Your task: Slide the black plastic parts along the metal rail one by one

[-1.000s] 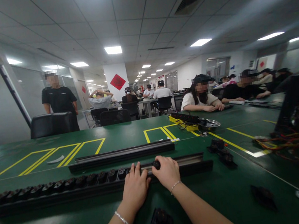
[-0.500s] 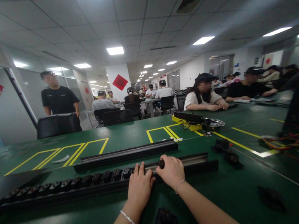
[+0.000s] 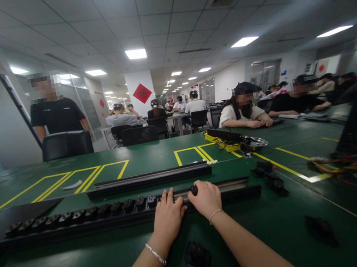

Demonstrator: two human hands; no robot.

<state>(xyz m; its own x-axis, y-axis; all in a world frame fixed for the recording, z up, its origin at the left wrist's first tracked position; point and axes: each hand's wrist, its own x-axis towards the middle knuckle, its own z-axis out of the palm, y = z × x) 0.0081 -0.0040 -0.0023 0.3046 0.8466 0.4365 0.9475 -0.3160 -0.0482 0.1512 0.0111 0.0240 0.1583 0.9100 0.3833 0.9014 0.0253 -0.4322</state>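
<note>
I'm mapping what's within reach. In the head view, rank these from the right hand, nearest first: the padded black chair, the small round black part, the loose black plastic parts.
From the right hand:
1. Small round black part: at its fingertips.
2. Loose black plastic parts: to its right, on the table.
3. Padded black chair: far left, across the table.

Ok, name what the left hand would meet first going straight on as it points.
Probably the far black rail, beyond the near rail under the left hand, though depth is unclear.
</note>
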